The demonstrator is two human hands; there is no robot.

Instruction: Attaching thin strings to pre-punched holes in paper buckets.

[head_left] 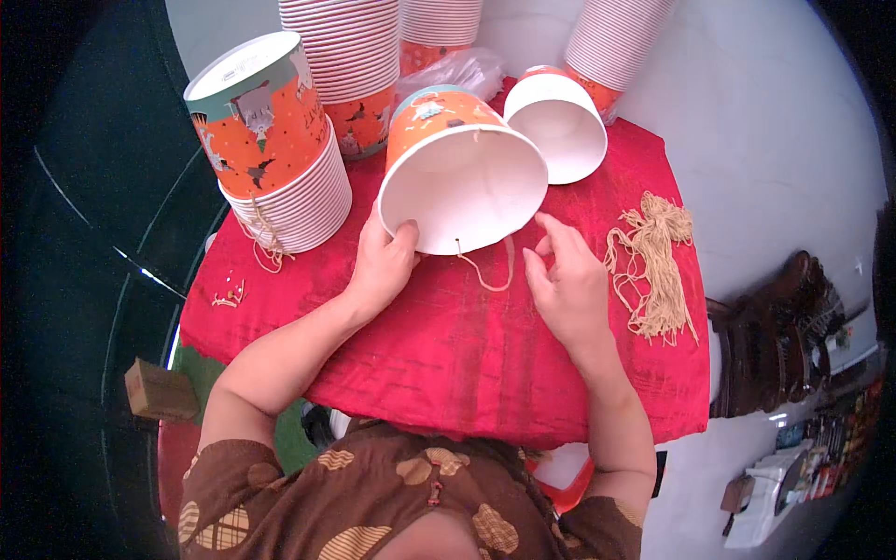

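In the left grip (383, 266), an orange paper bucket (462, 187), held at the lower left side of its mouth, with thumb inside over the rim and the other fingers outside. Place of this bucket: above the middle of the red-covered bench (467, 373), between the two hands. Long axis going from the near side to the far side, a little to the left at the far end; white mouth turned to the near side, teal base behind. From a small hole at the lower edge of the mouth, a tan cord (511, 266), hanging down in a curve and rising again at its right, toward the rim. Nearest to this rising part: the right grip (571, 280), just to the right of it, with thumb and index finger apart and nothing visible between. Contact of the fingertip with the rim: impossible to tell surely.

Concerning the containers: inside the held bucket, only bare white wall to see. Behind and to the right, a loose bucket (560, 140), tipped on its side, mouth also to the near side, no contents visible. At the left, a stack of upside-down buckets (287, 201), nested together, with cord ends (266, 233) hanging along the side. Behind, a tall stack of nested buckets (341, 56); farther right, another leaning stack (618, 47); between these, a clear plastic bag (467, 73). On the right part of the bench, beside the right grip, a bundle of tan strings (658, 271).
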